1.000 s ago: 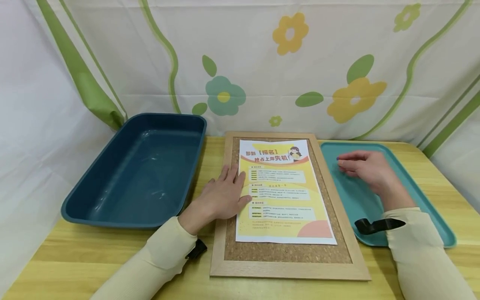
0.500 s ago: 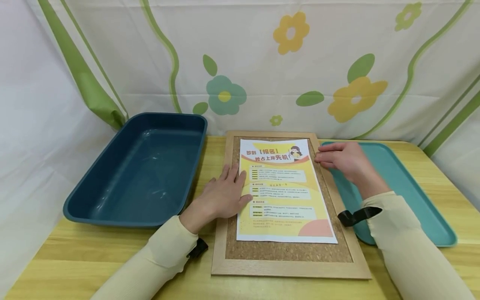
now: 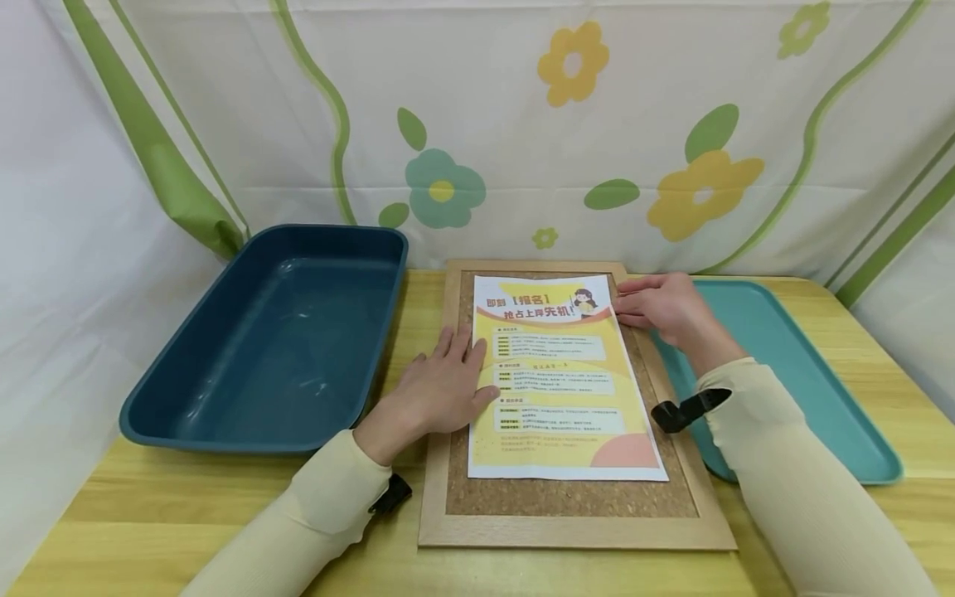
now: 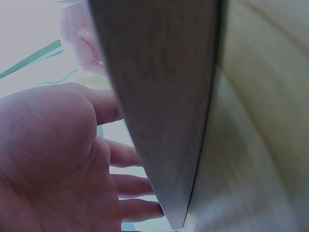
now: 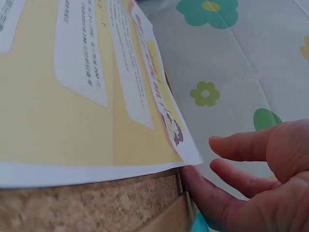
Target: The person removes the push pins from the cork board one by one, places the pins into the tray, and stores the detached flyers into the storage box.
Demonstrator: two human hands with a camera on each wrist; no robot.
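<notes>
A cork board (image 3: 574, 502) with a pale wooden frame lies on the table, bearing a yellow printed sheet of paper (image 3: 555, 431). My left hand (image 3: 448, 385) rests flat and spread across the board's left side, its fingertips and thumb on the sheet's left edge. In the left wrist view the frame's side (image 4: 159, 96) hides the fingertips. My right hand (image 3: 664, 307) is at the sheet's top right corner. In the right wrist view one fingertip meets the paper corner (image 5: 193, 157), with other fingers (image 5: 241, 147) bent beside it. I cannot tell whether something small is pinched there.
A deep dark blue tub (image 3: 269, 356) stands left of the board. To the right lies a shallow teal tray (image 3: 791, 373), partly under the right forearm. A flower-print cloth (image 3: 522, 124) hangs behind the wooden table (image 3: 186, 514).
My right hand has moved left from over the teal tray to the sheet's top right corner. A small purple thing showed at its fingertips one second ago. The left hand has stayed in place.
</notes>
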